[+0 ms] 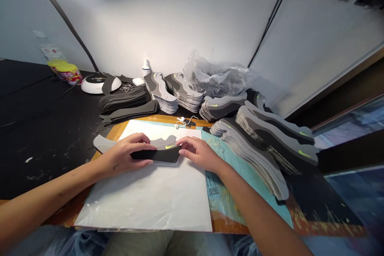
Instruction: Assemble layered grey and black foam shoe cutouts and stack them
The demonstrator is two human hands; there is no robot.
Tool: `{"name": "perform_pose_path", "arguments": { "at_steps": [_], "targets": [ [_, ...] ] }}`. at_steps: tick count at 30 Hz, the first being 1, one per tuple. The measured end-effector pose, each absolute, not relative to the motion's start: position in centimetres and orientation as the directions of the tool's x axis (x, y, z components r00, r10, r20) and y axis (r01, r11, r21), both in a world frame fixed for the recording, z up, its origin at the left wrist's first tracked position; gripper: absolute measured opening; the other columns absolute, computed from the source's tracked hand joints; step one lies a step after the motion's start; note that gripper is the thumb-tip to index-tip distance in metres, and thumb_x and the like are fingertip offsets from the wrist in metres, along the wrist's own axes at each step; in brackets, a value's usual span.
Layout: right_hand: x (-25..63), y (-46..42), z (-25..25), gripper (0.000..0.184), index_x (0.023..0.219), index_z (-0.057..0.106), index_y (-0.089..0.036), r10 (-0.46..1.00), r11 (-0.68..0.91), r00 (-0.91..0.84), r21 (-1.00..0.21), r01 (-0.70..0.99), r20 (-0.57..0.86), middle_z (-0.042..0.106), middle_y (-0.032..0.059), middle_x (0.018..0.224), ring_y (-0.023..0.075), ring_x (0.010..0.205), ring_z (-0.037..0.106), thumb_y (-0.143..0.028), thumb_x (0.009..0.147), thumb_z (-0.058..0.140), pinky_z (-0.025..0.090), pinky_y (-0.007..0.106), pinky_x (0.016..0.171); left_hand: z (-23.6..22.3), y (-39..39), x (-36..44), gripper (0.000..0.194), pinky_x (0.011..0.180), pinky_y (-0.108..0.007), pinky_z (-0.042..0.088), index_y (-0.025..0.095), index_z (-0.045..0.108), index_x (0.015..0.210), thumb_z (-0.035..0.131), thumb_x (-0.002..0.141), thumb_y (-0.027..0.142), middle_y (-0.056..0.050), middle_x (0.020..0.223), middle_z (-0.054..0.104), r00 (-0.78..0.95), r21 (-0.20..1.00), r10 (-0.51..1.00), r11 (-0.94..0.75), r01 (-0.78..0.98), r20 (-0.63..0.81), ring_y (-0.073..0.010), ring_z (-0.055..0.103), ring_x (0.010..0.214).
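Note:
A grey and black shoe upper panel [163, 155] with a yellow-green swoosh lies across the white sheet [147, 196] in front of me. My left hand [123, 155] grips it near the middle, fingers over the top and thumb along the near edge. At its right end, my right hand [198, 153] pinches the edge between thumb and forefinger, close to the swoosh. The panel's grey left tip sticks out beyond my left wrist. Part of its middle is hidden under my left fingers.
Stacks of similar panels [252, 156] fan out at the right, with more stacks [163, 95] at the back. Dark strips [129, 110] are piled at the back left. Behind stand a lamp base [90, 85], a white bottle [146, 67] and a plastic bag [214, 74]. White earphones [181, 121] lie beyond the sheet.

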State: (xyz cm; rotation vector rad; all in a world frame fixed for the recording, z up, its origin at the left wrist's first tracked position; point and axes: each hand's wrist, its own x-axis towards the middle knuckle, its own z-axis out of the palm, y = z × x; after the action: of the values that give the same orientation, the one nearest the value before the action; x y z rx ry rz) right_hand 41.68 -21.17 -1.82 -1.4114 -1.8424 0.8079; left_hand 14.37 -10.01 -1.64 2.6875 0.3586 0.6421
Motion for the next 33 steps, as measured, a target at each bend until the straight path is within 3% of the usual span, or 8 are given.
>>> {"name": "perform_pose_path", "arguments": {
  "at_steps": [6, 17, 24, 33],
  "targets": [
    [40.7, -21.0, -1.9, 0.015, 0.094, 0.068, -0.023, 0.978, 0.209, -0.149, -0.759, 0.617, 0.148, 0.066, 0.0011, 0.092, 0.0171, 0.089, 0.059, -0.019, 0.081, 0.074, 0.047, 0.031, 0.08, -2.0, -10.1, 14.0, 0.03, 0.081, -0.028, 0.051, 0.025, 0.069, 0.116, 0.065, 0.089, 0.036, -0.007, 0.103, 0.06, 0.898, 0.468, 0.35, -0.861, 0.198, 0.265, -0.0188, 0.059, 0.092],
    [40.8, -20.9, -2.0, 0.014, 0.092, 0.071, -0.022, 0.991, 0.125, -0.114, -0.828, 0.546, 0.075, 0.066, 0.0013, 0.093, 0.0157, 0.088, 0.061, -0.014, 0.08, 0.074, 0.048, 0.032, 0.085, -1.1, -10.2, 14.3, 0.028, 0.08, -0.028, 0.052, 0.027, 0.069, 0.115, 0.066, 0.088, 0.036, -0.005, 0.102, 0.063, 0.906, 0.558, 0.367, -0.807, 0.196, 0.211, -0.0189, 0.062, 0.091],
    [40.8, -21.0, -1.6, 0.015, 0.092, 0.073, -0.023, 0.993, 0.073, -0.122, -0.838, 0.541, 0.008, 0.064, 0.0026, 0.096, 0.0155, 0.089, 0.062, -0.014, 0.08, 0.074, 0.049, 0.034, 0.089, -1.2, -10.3, 14.3, 0.027, 0.08, -0.028, 0.051, 0.025, 0.07, 0.114, 0.066, 0.089, 0.035, -0.006, 0.102, 0.064, 0.918, 0.539, 0.331, -0.825, 0.169, 0.219, -0.0183, 0.062, 0.091],
    [40.9, -21.2, -1.6, 0.016, 0.092, 0.072, -0.022, 0.984, 0.147, -0.17, -0.813, 0.564, 0.06, 0.064, 0.0033, 0.094, 0.0177, 0.097, 0.059, -0.013, 0.079, 0.076, 0.048, 0.033, 0.089, -1.4, -10.2, 14.4, 0.028, 0.081, -0.027, 0.05, 0.024, 0.068, 0.117, 0.066, 0.09, 0.033, -0.006, 0.103, 0.063, 0.932, 0.488, 0.288, -0.86, 0.151, 0.22, -0.0176, 0.061, 0.092]
  ]
}}
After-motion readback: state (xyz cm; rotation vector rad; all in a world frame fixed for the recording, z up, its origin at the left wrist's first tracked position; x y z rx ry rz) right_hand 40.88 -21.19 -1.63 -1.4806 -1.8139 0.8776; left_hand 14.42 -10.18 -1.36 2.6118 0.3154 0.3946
